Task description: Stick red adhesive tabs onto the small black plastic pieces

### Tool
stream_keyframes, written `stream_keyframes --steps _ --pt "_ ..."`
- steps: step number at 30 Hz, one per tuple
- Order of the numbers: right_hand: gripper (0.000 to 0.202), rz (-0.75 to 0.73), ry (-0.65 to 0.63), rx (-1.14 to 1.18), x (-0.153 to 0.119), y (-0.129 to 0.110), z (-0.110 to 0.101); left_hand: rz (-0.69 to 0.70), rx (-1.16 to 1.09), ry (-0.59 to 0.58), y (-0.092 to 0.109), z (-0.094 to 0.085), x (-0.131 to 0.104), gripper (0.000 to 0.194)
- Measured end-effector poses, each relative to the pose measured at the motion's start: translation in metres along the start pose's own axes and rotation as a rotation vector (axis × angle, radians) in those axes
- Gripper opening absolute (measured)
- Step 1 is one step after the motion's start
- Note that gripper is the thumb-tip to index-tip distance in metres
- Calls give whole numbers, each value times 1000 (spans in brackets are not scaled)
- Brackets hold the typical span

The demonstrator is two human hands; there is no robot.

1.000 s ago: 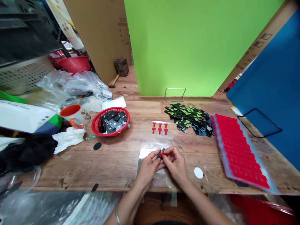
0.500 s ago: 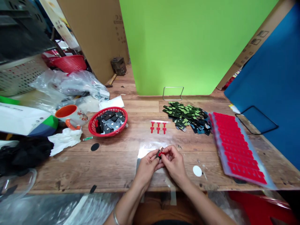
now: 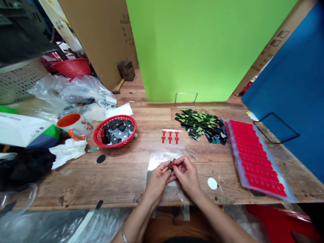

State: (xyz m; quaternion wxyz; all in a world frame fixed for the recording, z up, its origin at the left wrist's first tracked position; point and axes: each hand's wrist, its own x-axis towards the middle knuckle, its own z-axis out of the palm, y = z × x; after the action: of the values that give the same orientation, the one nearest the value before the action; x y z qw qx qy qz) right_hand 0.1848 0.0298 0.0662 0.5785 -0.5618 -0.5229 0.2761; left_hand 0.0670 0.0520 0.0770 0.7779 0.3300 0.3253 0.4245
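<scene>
My left hand [image 3: 158,179] is closed on a small dark flat piece [image 3: 169,166] above the near middle of the table. Against that piece, my right hand [image 3: 186,175] pinches a small red piece [image 3: 173,165] between thumb and finger. The two hands touch each other. Beyond them, several red T-shaped pieces [image 3: 170,137] lie in two rows on a clear plastic sheet [image 3: 158,158]. Further back is a heap of dark and green flat pieces [image 3: 202,123]. At the right lies a clear-backed sheet of red pieces [image 3: 257,157].
A red basket [image 3: 94,133] of dark pieces stands at the left, beside an orange-and-white mug [image 3: 84,125] and crumpled white tissue [image 3: 71,150]. A green board [image 3: 210,50] rises at the back, with a blue board [image 3: 291,84] to the right. A white disc [image 3: 212,183] lies near my right hand.
The whole view has shifted slightly. Both hands keep almost the same pose, holding the dark piece and the red piece together.
</scene>
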Motion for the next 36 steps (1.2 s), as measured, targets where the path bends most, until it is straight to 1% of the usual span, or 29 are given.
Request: stream_keyframes --steps 3,7,11,13,15,18,20,23,33,36 --pt "7 -8 5 -4 0 0 0 3 -4 -4 0 0 0 46" --pt "6 -9 2 -25 0 -1 0 43 17 -8 -2 1 0 41" --pt "5 -40 -7 -50 -3 -4 -1 98 59 37 -6 3 1 31" --pt "4 -59 -11 -57 -5 -7 -2 110 69 51 -7 4 0 30" --pt "5 -105 19 -91 -5 -10 -3 114 73 47 -8 5 -1 31" --pt "6 -162 100 -151 -3 -14 -5 103 92 44 -7 6 -2 35" --pt "6 -149 119 -152 -1 -15 -6 94 109 46 -7 7 -2 36" --pt "5 -125 111 -139 3 -14 -5 92 119 49 -6 7 -3 38" --pt "6 -128 120 -155 8 -16 -5 84 130 55 -8 6 -2 35" --pt "5 -85 108 -129 7 -13 -5 87 135 57 -7 6 -3 35"
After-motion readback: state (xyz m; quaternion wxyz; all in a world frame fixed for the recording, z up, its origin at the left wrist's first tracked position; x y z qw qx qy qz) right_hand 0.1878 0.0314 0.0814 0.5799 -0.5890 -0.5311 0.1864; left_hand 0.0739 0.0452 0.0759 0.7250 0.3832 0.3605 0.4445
